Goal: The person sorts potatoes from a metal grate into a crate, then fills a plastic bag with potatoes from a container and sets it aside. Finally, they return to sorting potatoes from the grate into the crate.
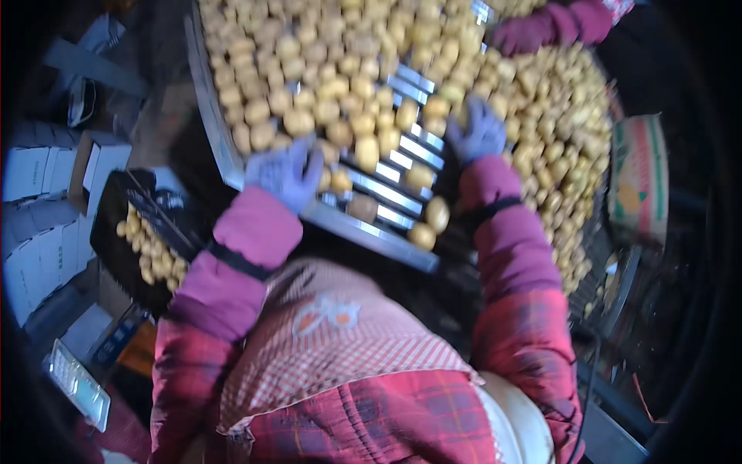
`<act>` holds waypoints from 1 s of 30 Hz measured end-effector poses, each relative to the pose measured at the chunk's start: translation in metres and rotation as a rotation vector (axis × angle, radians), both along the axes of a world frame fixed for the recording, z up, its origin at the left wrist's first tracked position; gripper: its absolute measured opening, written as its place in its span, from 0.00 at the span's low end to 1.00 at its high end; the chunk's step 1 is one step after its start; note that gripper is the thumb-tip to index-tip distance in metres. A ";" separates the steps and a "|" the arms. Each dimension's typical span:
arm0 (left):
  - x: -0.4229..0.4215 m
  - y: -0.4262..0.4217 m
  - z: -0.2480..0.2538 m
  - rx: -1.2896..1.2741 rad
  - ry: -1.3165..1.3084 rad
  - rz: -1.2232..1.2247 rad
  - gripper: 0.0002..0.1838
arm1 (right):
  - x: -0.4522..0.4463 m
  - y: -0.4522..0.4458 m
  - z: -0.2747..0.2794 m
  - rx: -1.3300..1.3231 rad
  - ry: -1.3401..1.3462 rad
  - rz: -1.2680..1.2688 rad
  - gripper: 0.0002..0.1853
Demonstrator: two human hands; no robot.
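Note:
Many small oval yellow-brown fruits (367,152), like kiwifruit or potatoes, lie on a metal roller table (386,189). My left hand (282,174), in a purple glove, rests at the near left edge of the fruits. Its thumb stands apart from the fingers, and its fingertips are partly hidden. My right hand (481,133), gloved alike, lies at the right side of the rollers with thumb and forefinger spread. Fruits touch its fingertips; no firm grip shows. Between my hands, bare rollers show with a few loose fruits (422,237) near the front edge.
A heap of the same fruits (556,147) lies to the right, beside a printed carton (640,182). Another person's gloved hand (525,32) reaches in at the top right. White boxes (35,255) are stacked at left, near a dark container (116,232) with more fruits.

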State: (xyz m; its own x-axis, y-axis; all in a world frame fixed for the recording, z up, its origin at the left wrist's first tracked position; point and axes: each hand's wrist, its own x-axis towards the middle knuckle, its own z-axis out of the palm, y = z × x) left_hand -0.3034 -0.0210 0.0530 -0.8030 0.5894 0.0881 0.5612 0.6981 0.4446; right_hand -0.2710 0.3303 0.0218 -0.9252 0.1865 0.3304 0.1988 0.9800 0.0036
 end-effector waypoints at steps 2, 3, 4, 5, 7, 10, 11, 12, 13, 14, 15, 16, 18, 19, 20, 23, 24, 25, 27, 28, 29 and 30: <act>-0.004 0.007 -0.002 -0.017 -0.231 0.166 0.16 | -0.001 0.001 0.000 -0.018 0.020 -0.013 0.32; -0.003 0.008 0.002 -0.035 -0.252 0.156 0.16 | 0.001 0.001 -0.001 -0.004 -0.005 -0.037 0.32; -0.006 0.010 0.007 -0.084 -0.270 0.165 0.17 | -0.001 0.000 0.001 0.016 -0.014 -0.057 0.32; -0.007 0.010 0.011 -0.128 -0.288 0.170 0.17 | -0.002 -0.005 0.008 0.008 -0.049 -0.085 0.31; -0.009 0.012 0.012 -0.098 -0.263 0.171 0.18 | -0.005 -0.009 0.014 0.030 -0.084 -0.130 0.31; -0.001 0.008 0.005 -0.088 -0.274 0.179 0.19 | 0.001 -0.018 0.018 0.083 -0.136 -0.137 0.29; -0.003 0.007 0.003 -0.101 -0.269 0.176 0.19 | 0.003 -0.023 0.017 0.092 -0.181 -0.198 0.29; -0.005 0.006 0.004 -0.114 -0.259 0.168 0.20 | 0.003 -0.026 0.018 0.100 -0.219 -0.263 0.29; -0.006 0.007 0.016 -0.112 -0.313 0.162 0.22 | 0.003 -0.029 0.021 0.117 -0.253 -0.291 0.29; -0.007 0.007 0.016 -0.102 -0.311 0.152 0.22 | 0.005 -0.032 0.022 0.126 -0.250 -0.301 0.29; -0.008 0.006 0.016 -0.107 -0.329 0.133 0.22 | 0.005 -0.035 0.023 0.113 -0.311 -0.313 0.28; -0.008 0.005 0.016 -0.109 -0.350 0.121 0.22 | 0.004 -0.038 0.027 0.102 -0.376 -0.318 0.28; -0.007 0.003 0.018 -0.098 -0.331 0.110 0.21 | -0.002 -0.044 0.042 0.083 -0.421 -0.343 0.28; -0.007 0.002 0.019 -0.109 -0.313 0.094 0.21 | -0.005 -0.048 0.051 -0.032 -0.539 -0.307 0.29; -0.007 0.001 0.018 -0.089 -0.313 0.091 0.21 | -0.006 -0.053 0.060 -0.149 -0.659 -0.274 0.29; -0.007 0.002 0.012 -0.043 -0.368 0.082 0.21 | 0.018 -0.063 0.080 -0.333 -0.378 -0.431 0.29; -0.006 0.002 0.008 -0.055 -0.335 0.093 0.21 | 0.029 -0.063 0.092 -0.499 -0.246 -0.519 0.30; -0.007 0.001 0.007 -0.069 -0.299 0.104 0.21 | 0.043 -0.053 0.086 -0.494 -0.051 -0.527 0.33; -0.009 0.002 0.007 -0.077 -0.316 0.088 0.20 | 0.069 -0.051 0.089 -0.386 0.016 -0.755 0.32; -0.008 0.002 0.008 -0.093 -0.340 0.087 0.20 | 0.084 -0.042 0.081 -0.354 0.015 -0.833 0.36; -0.008 0.001 0.010 -0.093 -0.329 0.080 0.20 | 0.096 -0.059 0.079 -0.407 0.088 -0.867 0.36; -0.008 0.001 0.009 -0.087 -0.323 0.081 0.20 | 0.104 -0.077 0.076 -0.462 0.163 -0.896 0.36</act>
State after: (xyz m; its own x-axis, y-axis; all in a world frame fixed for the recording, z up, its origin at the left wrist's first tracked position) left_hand -0.3114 -0.0201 0.0621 -0.8256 0.5168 -0.2263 0.3422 0.7777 0.5273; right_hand -0.1667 0.2532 0.0975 -0.3333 0.9291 0.1604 0.8238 0.3697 -0.4297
